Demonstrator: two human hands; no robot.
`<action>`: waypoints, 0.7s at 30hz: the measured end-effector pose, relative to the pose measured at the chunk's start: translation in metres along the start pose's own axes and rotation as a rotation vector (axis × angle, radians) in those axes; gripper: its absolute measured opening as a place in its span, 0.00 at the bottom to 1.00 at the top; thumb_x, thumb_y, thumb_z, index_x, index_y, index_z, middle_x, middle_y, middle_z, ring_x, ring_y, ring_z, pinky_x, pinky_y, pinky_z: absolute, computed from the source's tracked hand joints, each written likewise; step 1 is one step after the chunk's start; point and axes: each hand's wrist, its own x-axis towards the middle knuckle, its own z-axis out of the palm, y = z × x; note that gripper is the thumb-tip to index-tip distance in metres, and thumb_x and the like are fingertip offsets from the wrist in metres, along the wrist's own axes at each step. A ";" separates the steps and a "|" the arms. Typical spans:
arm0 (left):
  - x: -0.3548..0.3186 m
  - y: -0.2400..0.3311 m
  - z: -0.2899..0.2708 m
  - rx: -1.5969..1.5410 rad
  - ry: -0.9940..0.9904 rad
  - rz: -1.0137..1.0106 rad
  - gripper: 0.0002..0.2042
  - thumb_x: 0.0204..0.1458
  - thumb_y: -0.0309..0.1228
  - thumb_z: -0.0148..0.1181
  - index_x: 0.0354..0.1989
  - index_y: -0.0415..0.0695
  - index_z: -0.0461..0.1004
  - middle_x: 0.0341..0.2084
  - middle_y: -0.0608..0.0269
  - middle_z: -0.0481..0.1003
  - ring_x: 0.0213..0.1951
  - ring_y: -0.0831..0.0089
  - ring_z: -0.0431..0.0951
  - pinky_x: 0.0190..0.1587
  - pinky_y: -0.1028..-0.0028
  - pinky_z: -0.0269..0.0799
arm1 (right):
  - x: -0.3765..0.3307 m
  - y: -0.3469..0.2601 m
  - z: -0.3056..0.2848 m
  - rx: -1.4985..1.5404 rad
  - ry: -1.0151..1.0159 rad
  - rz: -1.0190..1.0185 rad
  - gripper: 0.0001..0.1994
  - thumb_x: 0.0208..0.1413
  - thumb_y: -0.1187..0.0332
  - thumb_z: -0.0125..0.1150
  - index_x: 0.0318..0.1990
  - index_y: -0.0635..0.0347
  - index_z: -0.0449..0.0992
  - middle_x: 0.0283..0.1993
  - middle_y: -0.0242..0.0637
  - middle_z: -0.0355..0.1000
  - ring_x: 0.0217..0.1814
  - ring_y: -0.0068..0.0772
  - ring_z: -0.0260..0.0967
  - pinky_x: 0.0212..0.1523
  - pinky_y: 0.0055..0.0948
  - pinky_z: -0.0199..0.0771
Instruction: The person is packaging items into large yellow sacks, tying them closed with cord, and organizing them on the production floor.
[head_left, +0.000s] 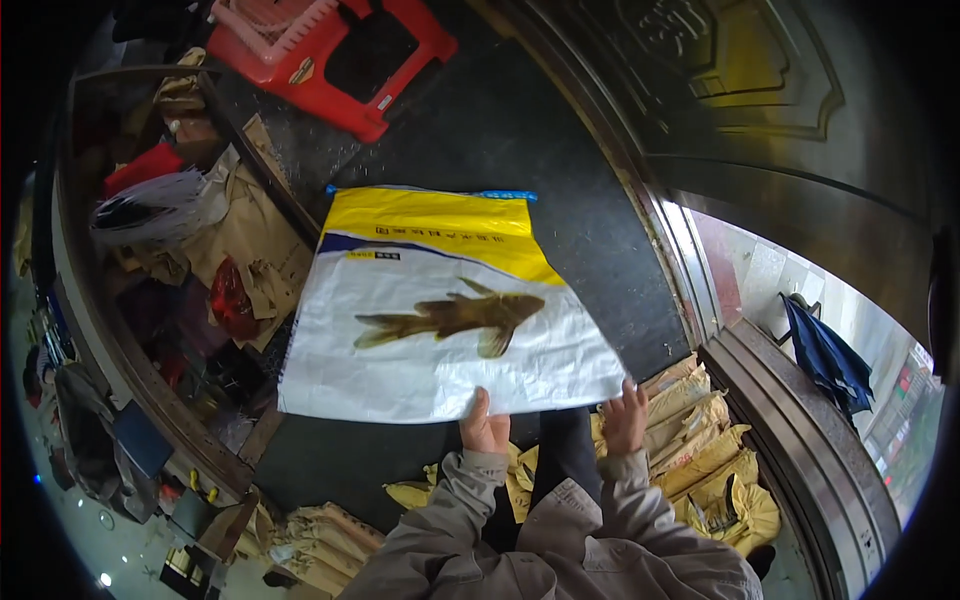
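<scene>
A flat white and yellow woven plastic sack [440, 310] with a brown fish picture is held out above the dark floor [560, 180].

The sack's near edge is gripped at 6 o'clock by both hands: the left hand [485, 428] is pinched on it with the thumb on top, and the right hand [625, 415] is closed on its corner at 5 o'clock. A red plastic stool [340, 55] is seen at 11 o'clock, crumpled brown paper bags [250, 240] at 9 o'clock, and stacked yellow sacks [705, 450] at 4 o'clock.
</scene>
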 end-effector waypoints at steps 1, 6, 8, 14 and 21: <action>0.009 -0.004 0.005 -0.013 -0.002 -0.017 0.15 0.48 0.30 0.53 0.45 0.41 0.64 0.44 0.60 0.67 0.48 0.67 0.65 0.52 0.68 0.59 | 0.037 0.008 -0.016 -0.219 -0.218 -0.242 0.23 0.48 0.72 0.55 0.52 0.62 0.57 0.43 0.40 0.64 0.42 0.36 0.65 0.36 0.31 0.68; 0.052 0.012 0.021 -0.100 -0.077 0.110 0.18 0.49 0.31 0.52 0.49 0.40 0.61 0.48 0.59 0.64 0.52 0.66 0.61 0.56 0.65 0.53 | 0.079 -0.001 0.077 -0.100 -0.360 -0.167 0.20 0.46 0.73 0.53 0.49 0.67 0.61 0.46 0.43 0.64 0.48 0.36 0.62 0.47 0.33 0.63; 0.043 0.025 0.049 -0.052 -0.157 0.153 0.24 0.49 0.33 0.51 0.55 0.39 0.54 0.53 0.57 0.59 0.56 0.65 0.56 0.58 0.64 0.48 | 0.059 -0.020 0.104 0.005 -0.315 -0.080 0.21 0.46 0.73 0.53 0.49 0.68 0.61 0.47 0.44 0.63 0.50 0.37 0.61 0.51 0.34 0.61; 0.040 0.045 0.076 0.337 -0.430 0.361 0.26 0.47 0.27 0.49 0.56 0.42 0.51 0.55 0.57 0.56 0.58 0.63 0.53 0.59 0.62 0.46 | 0.018 -0.061 0.131 0.278 -0.666 -0.144 0.26 0.44 0.76 0.50 0.54 0.66 0.56 0.51 0.43 0.61 0.53 0.37 0.58 0.56 0.37 0.56; 0.108 -0.036 -0.018 -0.243 -0.077 -0.136 0.21 0.51 0.34 0.48 0.54 0.45 0.56 0.52 0.60 0.61 0.54 0.65 0.59 0.56 0.63 0.54 | 0.138 -0.016 0.090 -0.099 -0.273 -0.024 0.23 0.45 0.77 0.49 0.53 0.62 0.59 0.42 0.36 0.65 0.45 0.33 0.62 0.47 0.32 0.63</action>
